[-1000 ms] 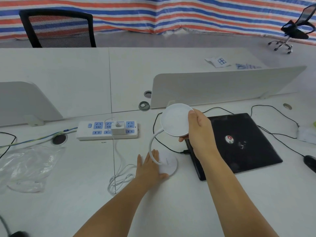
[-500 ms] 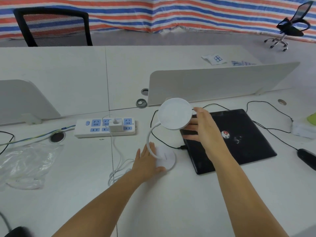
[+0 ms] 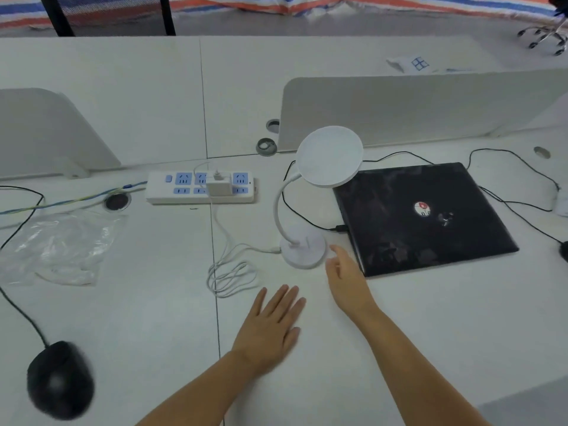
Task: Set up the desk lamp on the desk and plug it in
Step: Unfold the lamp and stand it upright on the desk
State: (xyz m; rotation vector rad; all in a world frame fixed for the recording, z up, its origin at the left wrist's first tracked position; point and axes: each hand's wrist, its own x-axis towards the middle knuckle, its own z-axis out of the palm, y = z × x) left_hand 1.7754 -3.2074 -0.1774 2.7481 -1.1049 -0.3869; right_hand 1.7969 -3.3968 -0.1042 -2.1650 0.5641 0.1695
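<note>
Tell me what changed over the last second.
Both hands let go: the right hand released the lamp head and dropped beside the base; the left hand left the base and lies flat, nearer the person. Lamp, adapter and laptop stayed.

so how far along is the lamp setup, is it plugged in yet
Mostly done. The desk lamp stands upright on the desk beside the closed laptop. Its white cable runs to a white adapter seated in the power strip. Nothing is in hand: the left hand lies flat on the desk and the right hand is open near the base. Whether it is switched on cannot be told.
</note>
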